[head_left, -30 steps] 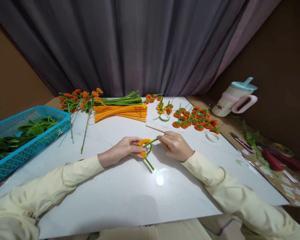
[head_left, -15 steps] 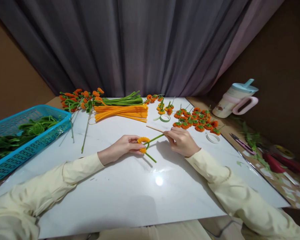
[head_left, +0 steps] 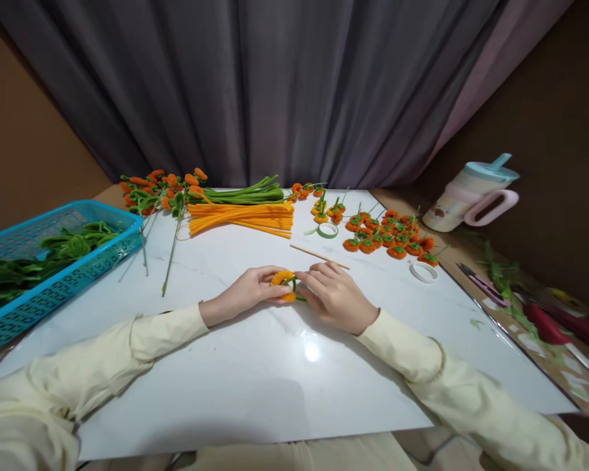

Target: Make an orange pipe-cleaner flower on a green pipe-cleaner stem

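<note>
Between thumb and fingers, my left hand (head_left: 255, 286) pinches a curled orange pipe-cleaner piece (head_left: 281, 279) over the middle of the table. My right hand (head_left: 338, 297) is closed at its right side, fingertips on the green pipe cleaner (head_left: 294, 284) that loops against the orange curl. Part of the green stem is covered by the right fingers. Just beyond the right hand, a thin wooden stick (head_left: 319, 256) lies on the white tabletop.
Behind lie orange pipe cleaners (head_left: 240, 218) and green ones (head_left: 245, 193). Several small orange pipe-cleaner pumpkins (head_left: 396, 252) sit back right, near tape rolls (head_left: 327, 230). A blue basket (head_left: 122, 243) of green leaves stands left; a tumbler (head_left: 464, 196) and pliers (head_left: 483, 284) are right.
My right hand has put the wooden stick down on the table and moved left and down to the green pipe cleaner. My left hand still pinches the orange curl.
</note>
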The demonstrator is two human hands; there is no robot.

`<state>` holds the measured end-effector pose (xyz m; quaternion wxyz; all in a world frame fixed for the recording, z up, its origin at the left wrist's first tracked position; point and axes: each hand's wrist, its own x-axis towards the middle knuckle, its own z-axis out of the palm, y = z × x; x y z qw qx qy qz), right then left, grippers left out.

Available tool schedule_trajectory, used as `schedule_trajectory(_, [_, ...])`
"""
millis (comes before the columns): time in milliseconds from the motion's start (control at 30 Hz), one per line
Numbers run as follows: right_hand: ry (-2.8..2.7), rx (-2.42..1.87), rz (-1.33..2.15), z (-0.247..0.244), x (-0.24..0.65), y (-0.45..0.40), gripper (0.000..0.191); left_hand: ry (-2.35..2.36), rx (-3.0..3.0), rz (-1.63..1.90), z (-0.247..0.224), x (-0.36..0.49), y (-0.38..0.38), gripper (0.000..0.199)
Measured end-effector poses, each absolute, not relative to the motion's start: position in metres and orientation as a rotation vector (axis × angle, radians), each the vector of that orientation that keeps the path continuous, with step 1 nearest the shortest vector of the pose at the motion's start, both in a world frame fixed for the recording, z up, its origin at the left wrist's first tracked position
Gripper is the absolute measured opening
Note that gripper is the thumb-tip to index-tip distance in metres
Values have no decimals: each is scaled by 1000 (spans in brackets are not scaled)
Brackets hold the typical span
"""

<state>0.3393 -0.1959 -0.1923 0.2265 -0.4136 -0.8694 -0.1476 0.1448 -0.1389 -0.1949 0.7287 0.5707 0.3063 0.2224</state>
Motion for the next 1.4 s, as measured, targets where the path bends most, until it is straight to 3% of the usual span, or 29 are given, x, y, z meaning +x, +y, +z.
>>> schedule_trajectory(200, [-2326,-1129,-440,-202,343,-192,19,610,1281,505,-198,141,-139,57])
schedule_trajectory(667, [-2334,-1106,-217,-208,345,-193,18,700,1479,606,-197,139,-141,34])
schedule_trajectory(867, [-2225,-1103,-146,-203,343,-195,17,691,1405,613,-196,141,-138,40])
schedule_trajectory(1067, [-2213,-1049,-121,-193,336,-202,29,661,1333,634,-194,143,-138,48])
schedule_trajectory(1267, [-2244,-1022,-36,-200,328,-202,11,667,1429,671,-198,142,-146,36])
schedule_trajectory(1400, [-2205,-999,35,-202,331,-201,12,686,1538,710,-201,141,-146,32])
